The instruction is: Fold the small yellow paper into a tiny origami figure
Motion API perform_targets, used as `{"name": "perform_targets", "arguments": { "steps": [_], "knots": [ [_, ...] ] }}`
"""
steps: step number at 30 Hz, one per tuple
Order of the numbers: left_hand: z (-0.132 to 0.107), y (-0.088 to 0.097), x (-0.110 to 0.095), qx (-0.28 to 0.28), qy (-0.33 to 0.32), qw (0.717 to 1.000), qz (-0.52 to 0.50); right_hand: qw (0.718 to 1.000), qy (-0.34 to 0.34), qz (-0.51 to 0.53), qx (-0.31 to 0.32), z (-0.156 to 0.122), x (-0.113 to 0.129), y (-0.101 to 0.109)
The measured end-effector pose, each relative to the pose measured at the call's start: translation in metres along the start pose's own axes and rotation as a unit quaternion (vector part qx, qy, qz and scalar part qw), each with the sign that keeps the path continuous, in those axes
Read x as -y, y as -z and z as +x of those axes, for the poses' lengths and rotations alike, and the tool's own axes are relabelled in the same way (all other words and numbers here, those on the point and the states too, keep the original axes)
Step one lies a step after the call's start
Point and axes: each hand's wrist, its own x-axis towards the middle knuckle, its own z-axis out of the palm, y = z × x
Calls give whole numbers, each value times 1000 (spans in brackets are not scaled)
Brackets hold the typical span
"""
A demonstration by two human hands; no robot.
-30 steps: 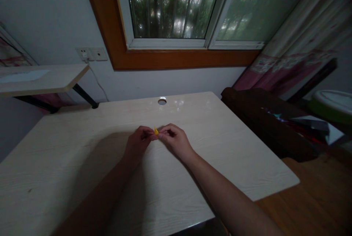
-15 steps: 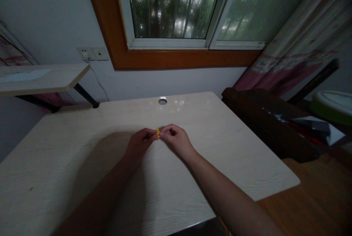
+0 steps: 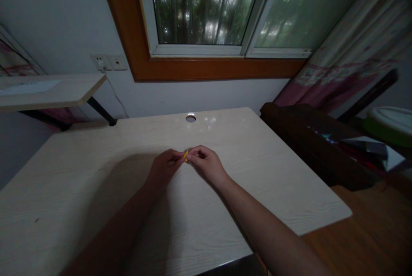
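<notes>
Between my two hands, above the pale wood-grain desk (image 3: 206, 220), is a small yellow piece (image 3: 186, 154), thin and pointed at its upper end. Its kind is too small to make out; much of it is covered by fingertips. My left hand (image 3: 165, 164) pinches it from the left with thumb and forefinger. From the right, my right hand (image 3: 206, 160) grips it the same way, thumb toward me. The fingertips of both hands nearly meet around it.
A round cable hole (image 3: 191, 119) lies in the desk beyond my hands. At the left back stands a raised shelf (image 3: 93, 83) on black legs. Right of the desk are a dark wooden piece of furniture (image 3: 289, 138) with papers and a green-and-white container (image 3: 391, 123).
The yellow piece has turned between my fingers and now leans to the right, looking slimmer and more pointed. Both hands stay in nearly the same place.
</notes>
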Motion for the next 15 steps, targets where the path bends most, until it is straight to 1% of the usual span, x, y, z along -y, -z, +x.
{"name": "perform_targets", "arguments": {
  "steps": [7,10,15],
  "knots": [
    [0,0,1,3,21,1000,1,1000,8,-13,-9,-1,6,-1],
    [2,0,3,4,2,1000,-2,1000,10,-20,-6,-2,7,-1],
    [5,2,5,4,-50,999,22,998,34,-44,-17,-3,8,-1]
  ]
}}
